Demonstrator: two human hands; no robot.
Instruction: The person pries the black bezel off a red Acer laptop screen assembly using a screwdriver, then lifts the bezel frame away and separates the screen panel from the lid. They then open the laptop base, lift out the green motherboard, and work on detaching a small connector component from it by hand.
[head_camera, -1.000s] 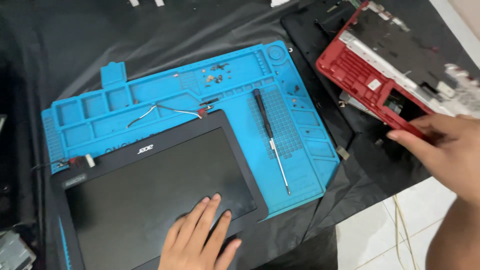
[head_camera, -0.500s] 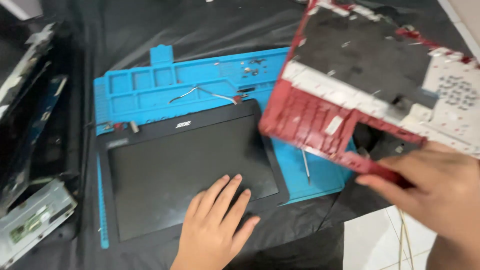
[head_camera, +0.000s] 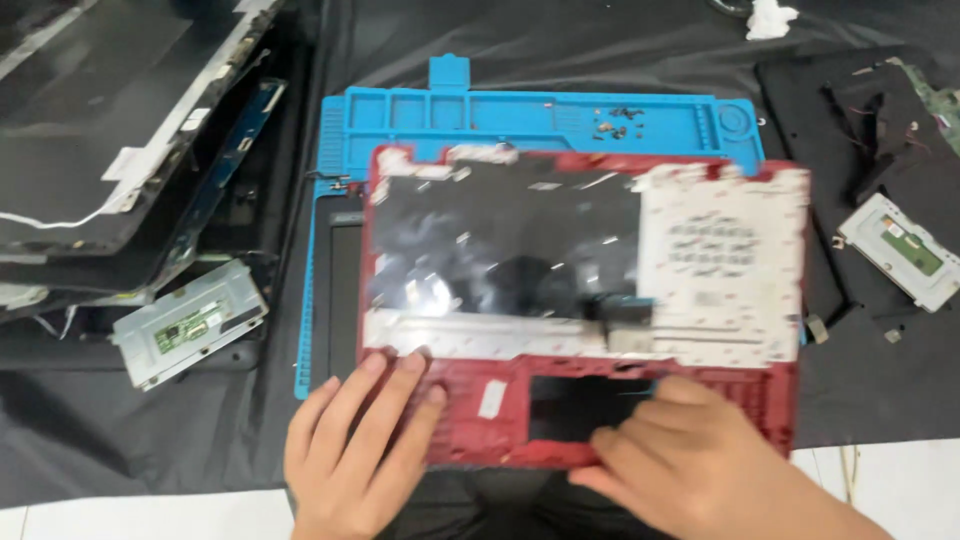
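My left hand (head_camera: 350, 450) lies flat, fingers spread, on the red laptop case (head_camera: 580, 300); my right hand (head_camera: 690, 460) presses its near edge. Neither grip closes, just steadying it on the blue mat (head_camera: 540, 110).

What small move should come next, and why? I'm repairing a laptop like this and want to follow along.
Probably ease the red laptop palmrest shell squarely down and let go. It lies underside up over the black screen panel on the blue repair mat, with the left hand flat on its near-left edge and the right hand on its near-right edge, neither in a firm grip.
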